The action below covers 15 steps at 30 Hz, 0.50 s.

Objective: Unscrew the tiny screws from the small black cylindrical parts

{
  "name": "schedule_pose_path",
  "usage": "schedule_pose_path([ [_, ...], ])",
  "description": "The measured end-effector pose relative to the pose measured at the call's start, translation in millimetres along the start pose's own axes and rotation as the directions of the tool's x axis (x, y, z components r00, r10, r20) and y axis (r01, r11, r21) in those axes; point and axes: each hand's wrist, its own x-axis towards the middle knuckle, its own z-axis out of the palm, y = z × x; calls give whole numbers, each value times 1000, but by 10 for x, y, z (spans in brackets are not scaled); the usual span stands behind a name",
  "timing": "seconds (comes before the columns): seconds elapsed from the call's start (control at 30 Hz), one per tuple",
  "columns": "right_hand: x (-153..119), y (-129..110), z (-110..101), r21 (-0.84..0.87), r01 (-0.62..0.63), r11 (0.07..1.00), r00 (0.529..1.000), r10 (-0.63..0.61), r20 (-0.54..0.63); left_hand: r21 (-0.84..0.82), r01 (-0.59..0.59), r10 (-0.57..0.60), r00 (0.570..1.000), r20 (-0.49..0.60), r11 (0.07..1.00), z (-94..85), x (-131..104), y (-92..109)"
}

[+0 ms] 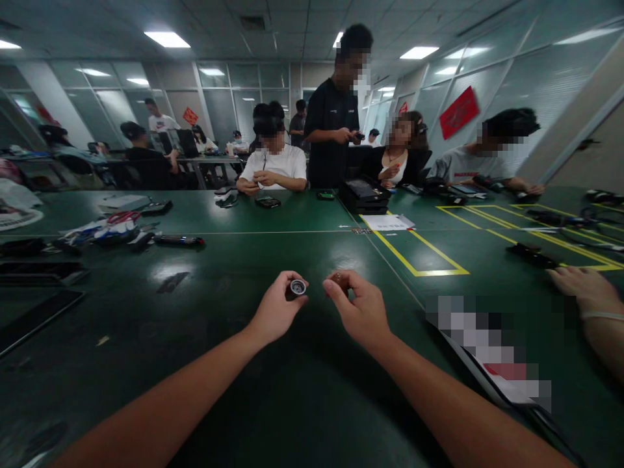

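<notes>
Above the green tabletop point(292, 416), my left hand point(277, 305) grips a small round cylinder point(298, 287). Its open end faces me, with a silvery rim and a dark inside. A short gap to the right, my right hand point(363, 305) is closed, thumb against fingertips. Between them shows a small coppery-brown piece point(338, 277), mostly covered by the fingers and too small to make out. The two hands are level with each other and do not touch.
To the left lie a black flashlight-like tube point(178, 240), a pile of tools and cables point(114, 227) and a dark flat panel point(36, 318). At right, another person's hand point(582, 289) rests near a blurred tablet-like item point(487, 351). Black trays point(363, 195) stand ahead; people sit across.
</notes>
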Motion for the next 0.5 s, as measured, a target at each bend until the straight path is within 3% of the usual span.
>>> schedule_pose_path([
  [0.17,-36,13,-19,76,20,997,994,-12,-106,116,-108,102,993,64,987,-22,-81,-107],
  [0.23,-48,33,-11,135,13,991,992,5,-128,147,-96,86,994,69,984,-59,-102,-148],
  [0.37,-62,69,22,195,4,981,995,16,-100,125,-55,51,998,32,991,-91,-94,-214],
  [0.5,-58,85,46,146,16,989,999,-10,-39,181,-71,64,997,43,981,-95,-81,-250],
])
